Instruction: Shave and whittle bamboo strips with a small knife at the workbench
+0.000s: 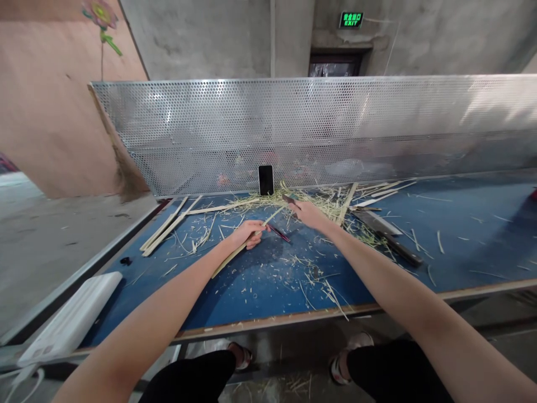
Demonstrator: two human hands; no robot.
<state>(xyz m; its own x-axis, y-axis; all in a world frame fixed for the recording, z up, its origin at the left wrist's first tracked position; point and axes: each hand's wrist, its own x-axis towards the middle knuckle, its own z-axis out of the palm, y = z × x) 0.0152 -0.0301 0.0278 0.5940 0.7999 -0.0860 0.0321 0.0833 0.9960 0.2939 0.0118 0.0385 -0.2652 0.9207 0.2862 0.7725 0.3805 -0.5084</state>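
My left hand (251, 232) is closed around a long, pale green bamboo strip (229, 262). One end of the strip slopes down toward my forearm, and the other rises toward my right hand. My right hand (308, 214) is closed on a small knife (288, 198), whose dark flat blade shows beyond my fingers near the strip's far end. Its handle is mostly hidden. A dark red pen-like object (279, 233) lies on the table between my hands. Thin shavings (319, 198) are heaped behind and around my right hand.
The blue table (260, 296) backs onto a perforated metal screen (210, 123). A phone (265, 180) leans there. Split strips (168, 226) lie left; a black-handled cleaver (390, 238) lies right. A white power strip (71, 316) rests at the left edge.
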